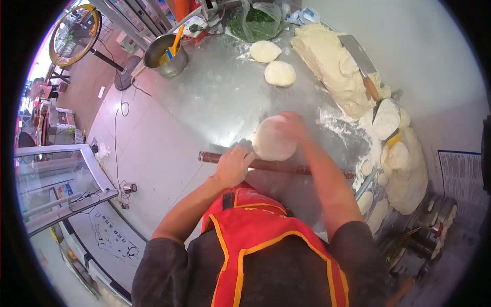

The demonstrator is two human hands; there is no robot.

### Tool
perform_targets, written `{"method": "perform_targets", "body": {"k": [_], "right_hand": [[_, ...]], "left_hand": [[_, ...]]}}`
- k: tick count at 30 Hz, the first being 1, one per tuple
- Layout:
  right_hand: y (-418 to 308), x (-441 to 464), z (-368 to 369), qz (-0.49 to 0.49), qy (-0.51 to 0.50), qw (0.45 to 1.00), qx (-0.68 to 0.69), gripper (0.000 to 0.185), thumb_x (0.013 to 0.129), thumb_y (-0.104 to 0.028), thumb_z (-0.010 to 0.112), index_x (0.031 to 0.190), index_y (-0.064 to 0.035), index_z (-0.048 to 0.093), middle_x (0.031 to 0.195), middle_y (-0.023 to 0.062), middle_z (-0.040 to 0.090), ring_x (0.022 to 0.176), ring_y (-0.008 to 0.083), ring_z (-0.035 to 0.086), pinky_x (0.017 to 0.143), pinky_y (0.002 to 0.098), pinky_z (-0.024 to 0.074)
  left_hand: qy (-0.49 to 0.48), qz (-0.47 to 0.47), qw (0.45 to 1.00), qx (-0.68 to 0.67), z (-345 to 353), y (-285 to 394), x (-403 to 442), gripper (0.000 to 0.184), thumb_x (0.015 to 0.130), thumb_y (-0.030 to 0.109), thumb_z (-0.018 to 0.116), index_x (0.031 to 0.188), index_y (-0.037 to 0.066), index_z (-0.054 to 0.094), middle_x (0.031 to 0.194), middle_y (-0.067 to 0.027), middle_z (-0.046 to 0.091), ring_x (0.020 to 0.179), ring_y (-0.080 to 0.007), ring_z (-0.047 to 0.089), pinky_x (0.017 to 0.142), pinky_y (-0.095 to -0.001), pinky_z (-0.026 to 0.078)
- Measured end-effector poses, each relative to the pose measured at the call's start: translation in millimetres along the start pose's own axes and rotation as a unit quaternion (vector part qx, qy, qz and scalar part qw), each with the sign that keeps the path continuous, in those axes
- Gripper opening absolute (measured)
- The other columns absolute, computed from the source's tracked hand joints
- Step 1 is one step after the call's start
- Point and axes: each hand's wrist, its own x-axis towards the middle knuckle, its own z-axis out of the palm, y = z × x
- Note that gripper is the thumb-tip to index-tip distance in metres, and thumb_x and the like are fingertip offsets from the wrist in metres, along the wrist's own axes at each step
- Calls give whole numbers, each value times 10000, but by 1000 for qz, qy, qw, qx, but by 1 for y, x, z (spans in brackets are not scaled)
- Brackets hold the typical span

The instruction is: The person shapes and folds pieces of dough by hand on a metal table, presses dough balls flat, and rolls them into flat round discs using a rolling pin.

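A flattened round of dough (273,140) lies on the metal table near its front edge. My right hand (292,126), blurred by motion, is on the upper right of this round; its fingers are too smeared to read. A dark red rolling pin (286,166) lies crosswise just in front of the dough. My left hand (235,165) is closed round the pin toward its left end, with fingertips close to the dough's left edge. Two smaller dough rounds, one (280,73) nearer and one (265,51) farther, lie beyond.
A large dough slab (332,66) with a wooden-handled blade (358,53) lies at the back right. More dough (406,174) and loose flour are at right. A metal pot (176,64) with an orange-handled brush (177,40) and a bag of greens (255,24) stand behind.
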Motion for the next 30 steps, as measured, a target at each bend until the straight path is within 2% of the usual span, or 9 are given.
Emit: {"method": "perform_targets", "body": {"k": [3,5,7,8,10,17,23,27,30], "right_hand": [[24,-83,-39,245,-82,956,138,314,807,-251,706,1011,-15,666,957,203,665,866,359,632,764,400,505],[18,-162,-36,232,86,968,42,303,862,-270,666,1018,-11,654,965,163,669,869,333,620,794,420,477],[18,-223,-27,103,218,961,-136,359,904,-279,616,1160,-28,610,1134,161,638,1054,322,590,948,464,425],[16,-242,-19,117,230,949,-182,375,915,-262,594,1215,-39,579,1195,163,608,1119,326,555,994,489,381],[10,-261,-3,150,250,918,-271,426,937,-229,551,1326,-61,516,1318,168,548,1249,333,485,1086,537,293],[70,-165,-51,259,245,882,-307,533,979,-284,460,1445,-43,365,1484,175,383,1404,337,317,1135,572,201],[112,-100,-100,274,330,844,-320,528,987,-281,457,1443,-31,364,1505,181,355,1406,334,311,1142,546,207],[77,-148,-65,214,295,885,-290,556,967,-265,491,1444,-14,352,1499,198,361,1398,355,321,1138,547,218],[28,-227,-7,200,254,912,-251,589,943,-290,527,1441,-18,370,1470,214,402,1357,380,380,1126,556,232]], "left_hand": [[-4,3,1000,24,-1,-8,11,248,750,92,605,997,106,606,930,-72,554,937,-280,549,816,-406,459],[18,4,1000,24,7,-12,14,302,752,130,640,1052,116,611,991,-62,571,986,-274,551,905,-434,429],[71,4,997,23,17,-13,13,346,764,161,655,1104,118,610,1051,-59,584,1040,-273,553,963,-458,406],[50,-38,998,-3,25,-11,9,495,799,229,670,1268,112,564,1242,-77,574,1203,-281,512,1063,-505,324],[81,-56,995,19,36,-2,12,555,831,262,651,1346,107,511,1340,-96,529,1281,-286,461,1092,-522,282],[66,-27,983,168,37,-24,157,614,961,443,480,1464,108,378,1520,-104,372,1420,-298,299,1144,-557,179],[150,17,975,161,39,-42,277,663,943,444,508,1492,119,328,1561,-99,289,1449,-295,231,1153,-573,156],[94,4,986,139,37,-37,199,684,943,480,481,1479,79,338,1545,-124,316,1449,-263,243,1171,-527,149],[81,25,996,33,45,-36,86,665,870,324,611,1442,64,392,1464,-157,424,1373,-321,364,1132,-521,233]]}}
